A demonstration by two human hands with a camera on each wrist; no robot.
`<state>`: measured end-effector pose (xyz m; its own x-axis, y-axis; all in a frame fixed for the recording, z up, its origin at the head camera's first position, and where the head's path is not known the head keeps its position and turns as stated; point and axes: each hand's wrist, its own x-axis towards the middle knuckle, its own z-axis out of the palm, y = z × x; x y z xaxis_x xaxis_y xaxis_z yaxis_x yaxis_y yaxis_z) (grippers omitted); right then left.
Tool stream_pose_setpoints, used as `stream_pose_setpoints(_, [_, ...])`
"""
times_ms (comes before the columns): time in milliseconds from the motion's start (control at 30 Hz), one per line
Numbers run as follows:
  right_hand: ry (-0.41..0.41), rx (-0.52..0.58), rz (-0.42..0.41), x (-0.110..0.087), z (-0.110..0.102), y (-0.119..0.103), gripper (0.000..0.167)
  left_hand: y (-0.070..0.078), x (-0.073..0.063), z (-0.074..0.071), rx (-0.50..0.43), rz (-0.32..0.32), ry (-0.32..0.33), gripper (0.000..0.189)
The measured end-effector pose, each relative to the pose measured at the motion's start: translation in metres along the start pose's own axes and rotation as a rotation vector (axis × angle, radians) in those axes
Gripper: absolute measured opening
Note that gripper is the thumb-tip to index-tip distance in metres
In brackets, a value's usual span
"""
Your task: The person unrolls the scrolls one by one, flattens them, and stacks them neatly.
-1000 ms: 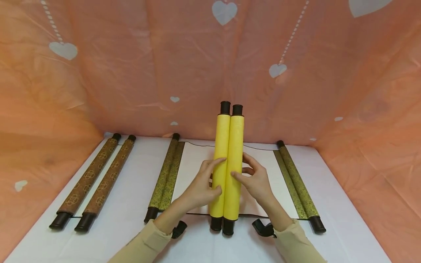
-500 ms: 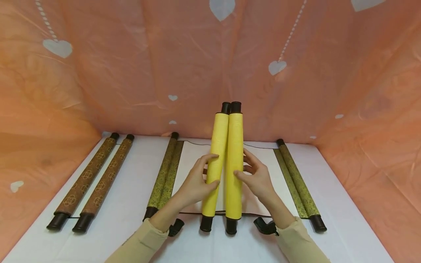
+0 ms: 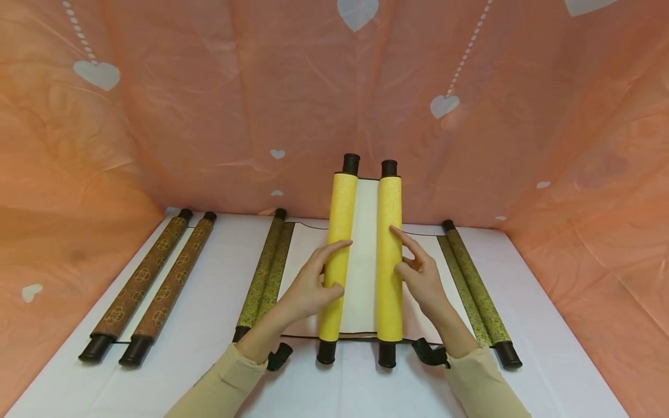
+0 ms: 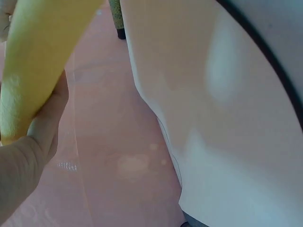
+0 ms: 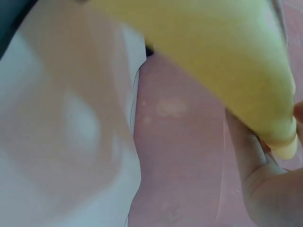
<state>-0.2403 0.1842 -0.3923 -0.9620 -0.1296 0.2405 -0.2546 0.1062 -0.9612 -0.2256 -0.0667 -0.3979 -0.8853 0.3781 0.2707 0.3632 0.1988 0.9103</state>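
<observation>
A yellow scroll with black knobs is held up over the table, its left roll and right roll parted. A strip of white paper shows between them. My left hand grips the left roll, with thumb and forefinger across its front. On the other side my right hand holds the right roll, forefinger laid along it. Both wrist views show the yellow rolls close up, each with a hand wrapped at its side. Some fingers are hidden behind the rolls.
Beneath lies an unrolled scroll with speckled green ends and white paper. At the left a brown flower-patterned scroll rests nearly rolled up on the white table. A pink-orange cloth with hearts encloses the back and sides.
The two yellow rolls were side by side and have been drawn apart, left and right, baring white paper between them. My right forefinger has come round to the front of its roll.
</observation>
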Motion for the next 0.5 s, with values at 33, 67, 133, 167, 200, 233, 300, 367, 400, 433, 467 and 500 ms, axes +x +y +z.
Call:
stream_pose_setpoints(33, [-0.003, 0.010, 0.001, 0.0005, -0.0006, 0.0005, 0.072, -0.0003, 0.0001, 0.0001, -0.004, 0.009, 0.006, 0.081])
stream_pose_setpoints(67, [-0.011, 0.011, 0.005, 0.0006, -0.0013, 0.0007, 0.071, -0.0008, 0.0003, 0.0002, -0.007, 0.016, 0.013, 0.079])
stream_pose_setpoints(133, [-0.027, 0.013, 0.015, 0.0010, -0.0018, 0.0011, 0.071, -0.0018, 0.0010, 0.0005, -0.003, 0.022, 0.039, 0.075])
stream_pose_setpoints(167, [-0.036, 0.016, 0.020, 0.0013, -0.0017, 0.0015, 0.074, -0.0020, 0.0015, 0.0005, -0.001, 0.017, 0.051, 0.074])
stream_pose_setpoints(200, [-0.043, 0.014, 0.022, 0.0017, -0.0013, 0.0020, 0.077, -0.0023, 0.0021, 0.0002, 0.004, 0.006, 0.060, 0.072])
stream_pose_setpoints(233, [-0.050, 0.007, 0.023, 0.0020, -0.0010, 0.0025, 0.081, -0.0019, 0.0024, -0.0001, 0.010, -0.007, 0.069, 0.071])
stream_pose_setpoints(300, [-0.049, -0.007, 0.023, 0.0020, 0.0001, 0.0035, 0.084, -0.0015, 0.0024, -0.0009, 0.018, -0.035, 0.076, 0.071])
stream_pose_setpoints(367, [-0.036, -0.025, 0.014, 0.0019, 0.0010, 0.0043, 0.082, -0.0007, 0.0022, -0.0014, 0.019, -0.050, 0.067, 0.071])
stream_pose_setpoints(400, [-0.026, -0.044, 0.006, 0.0019, 0.0012, 0.0046, 0.081, -0.0003, 0.0019, -0.0016, 0.018, -0.048, 0.062, 0.070])
stream_pose_setpoints(433, [-0.016, -0.064, -0.002, 0.0021, 0.0012, 0.0049, 0.080, -0.0004, 0.0017, -0.0014, 0.013, -0.043, 0.056, 0.070])
stream_pose_setpoints(467, [-0.007, -0.085, -0.009, 0.0019, 0.0012, 0.0048, 0.079, -0.0005, 0.0015, -0.0012, 0.006, -0.036, 0.050, 0.070])
stream_pose_setpoints(500, [0.001, -0.103, -0.014, 0.0022, 0.0010, 0.0049, 0.079, -0.0004, 0.0012, -0.0010, 0.000, -0.027, 0.045, 0.070])
